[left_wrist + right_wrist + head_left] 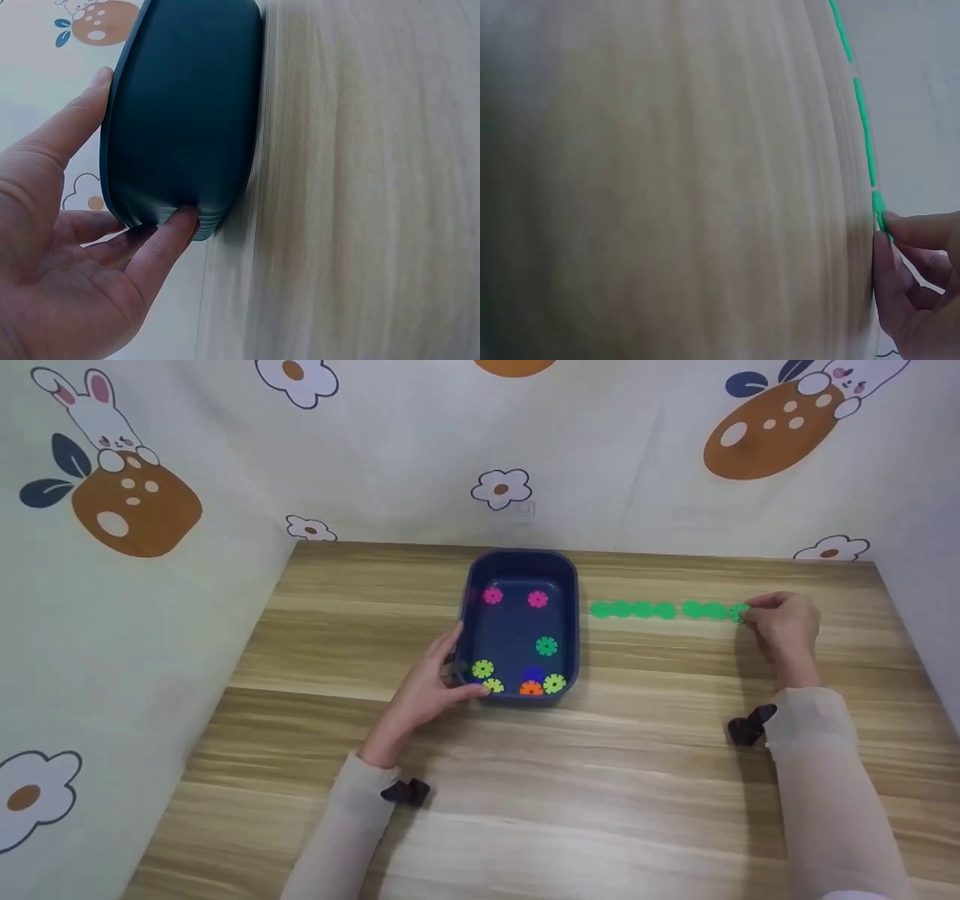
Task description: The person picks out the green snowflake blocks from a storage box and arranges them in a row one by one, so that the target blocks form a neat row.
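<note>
A dark blue plastic box (517,622) stands on the table, holding several notched plastic discs in pink, green, yellow, orange and blue. My left hand (427,686) grips its near left corner, thumb on the near rim; the left wrist view shows fingers against the outer wall (180,112). To the right of the box, flat green discs form a row (637,610) with a small gap partway along. At that row's right end, my right hand (787,626) pinches a green disc (738,613) between thumb and finger, close to the tabletop. The right wrist view shows this disc (879,208) tilted.
The wood-grain table (562,795) meets a pale cloth (397,457) printed with rabbits, fruit and flowers at the back and sides. Each sleeved wrist carries a small black device, one by the left cuff (406,792) and another by the right cuff (750,725).
</note>
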The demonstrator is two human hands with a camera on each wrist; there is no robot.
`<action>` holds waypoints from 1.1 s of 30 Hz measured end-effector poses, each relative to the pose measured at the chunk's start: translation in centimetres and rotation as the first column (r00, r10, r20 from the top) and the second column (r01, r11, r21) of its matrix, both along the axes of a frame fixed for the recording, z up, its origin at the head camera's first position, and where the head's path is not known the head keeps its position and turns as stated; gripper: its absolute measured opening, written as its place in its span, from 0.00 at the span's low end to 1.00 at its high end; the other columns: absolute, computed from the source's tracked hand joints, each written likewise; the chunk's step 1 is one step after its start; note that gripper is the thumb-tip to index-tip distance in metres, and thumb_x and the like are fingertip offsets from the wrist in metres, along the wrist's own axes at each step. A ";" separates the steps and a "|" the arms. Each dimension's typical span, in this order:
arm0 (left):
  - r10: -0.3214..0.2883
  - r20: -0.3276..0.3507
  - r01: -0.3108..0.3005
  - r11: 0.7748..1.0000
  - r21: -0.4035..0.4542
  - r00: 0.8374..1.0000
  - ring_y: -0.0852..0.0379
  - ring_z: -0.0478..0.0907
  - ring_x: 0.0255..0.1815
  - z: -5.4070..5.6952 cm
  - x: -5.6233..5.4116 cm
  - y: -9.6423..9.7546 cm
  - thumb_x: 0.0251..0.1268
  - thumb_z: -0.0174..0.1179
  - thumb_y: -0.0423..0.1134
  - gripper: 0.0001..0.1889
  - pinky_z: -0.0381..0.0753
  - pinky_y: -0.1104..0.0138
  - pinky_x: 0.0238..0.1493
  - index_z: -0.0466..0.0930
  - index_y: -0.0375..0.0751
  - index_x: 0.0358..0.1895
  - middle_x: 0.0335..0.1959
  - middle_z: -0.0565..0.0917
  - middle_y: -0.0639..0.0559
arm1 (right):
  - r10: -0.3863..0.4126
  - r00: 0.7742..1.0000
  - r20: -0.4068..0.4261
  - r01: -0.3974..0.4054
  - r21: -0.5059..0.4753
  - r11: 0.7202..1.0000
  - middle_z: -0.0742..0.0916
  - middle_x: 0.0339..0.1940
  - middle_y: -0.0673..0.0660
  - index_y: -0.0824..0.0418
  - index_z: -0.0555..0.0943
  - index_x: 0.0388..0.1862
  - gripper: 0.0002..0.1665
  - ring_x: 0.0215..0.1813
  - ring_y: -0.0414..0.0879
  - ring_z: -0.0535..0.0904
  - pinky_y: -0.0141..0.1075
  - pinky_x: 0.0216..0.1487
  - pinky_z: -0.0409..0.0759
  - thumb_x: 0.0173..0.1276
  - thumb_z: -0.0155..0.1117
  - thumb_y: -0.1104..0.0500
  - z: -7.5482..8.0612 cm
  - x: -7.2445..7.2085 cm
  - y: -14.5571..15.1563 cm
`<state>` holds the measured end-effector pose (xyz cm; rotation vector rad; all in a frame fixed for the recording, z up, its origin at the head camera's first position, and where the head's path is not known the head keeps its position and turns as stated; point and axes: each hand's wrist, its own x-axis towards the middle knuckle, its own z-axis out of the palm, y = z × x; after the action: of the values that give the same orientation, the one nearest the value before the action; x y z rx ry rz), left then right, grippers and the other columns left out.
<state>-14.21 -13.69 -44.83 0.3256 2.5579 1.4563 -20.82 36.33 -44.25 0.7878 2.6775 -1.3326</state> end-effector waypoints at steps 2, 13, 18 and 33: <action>0.004 0.008 -0.004 1.000 0.009 1.000 0.44 0.62 0.69 0.0 0.2 -0.1 0.46 0.76 0.52 0.56 0.81 0.63 0.47 0.49 0.52 0.78 0.76 0.52 0.40 | 0.015 1.000 0.010 -0.015 0.020 1.000 0.79 0.51 0.62 0.69 0.78 0.57 0.20 0.45 0.47 0.72 0.27 0.37 0.75 0.69 0.62 0.60 0.0 -0.1 -0.3; 0.003 -0.026 -0.003 1.000 -0.024 1.000 0.43 0.60 0.70 0.0 0.3 0.0 0.45 0.76 0.53 0.56 0.70 0.55 0.62 0.50 0.52 0.78 0.76 0.53 0.40 | 0.027 1.000 -0.013 -0.027 0.014 1.000 0.80 0.55 0.60 0.68 0.79 0.57 0.21 0.49 0.44 0.70 0.28 0.45 0.72 0.68 0.64 0.59 0.2 0.1 0.1; -0.006 -0.028 0.005 0.999 -0.034 1.000 0.44 0.59 0.70 0.0 0.2 0.1 0.47 0.75 0.53 0.56 0.65 0.54 0.65 0.49 0.52 0.78 0.76 0.52 0.41 | -0.062 0.996 -0.067 0.049 -0.188 0.981 0.81 0.41 0.51 0.67 0.76 0.57 0.21 0.36 0.32 0.78 0.26 0.42 0.80 0.68 0.64 0.60 0.8 0.6 0.2; -0.004 -0.043 0.003 1.000 -0.029 0.999 0.43 0.61 0.69 0.0 -0.1 0.2 0.46 0.76 0.50 0.56 0.65 0.53 0.66 0.50 0.50 0.78 0.75 0.54 0.39 | 0.021 0.924 -0.383 -0.239 -0.532 0.813 0.81 0.36 0.55 0.75 0.76 0.51 0.18 0.36 0.40 0.83 0.29 0.40 0.82 0.63 0.65 0.72 4.1 1.4 -8.8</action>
<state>-14.29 -13.49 -44.84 0.3611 2.6080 1.4246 -19.39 27.54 -40.11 0.2942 2.2486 -2.2581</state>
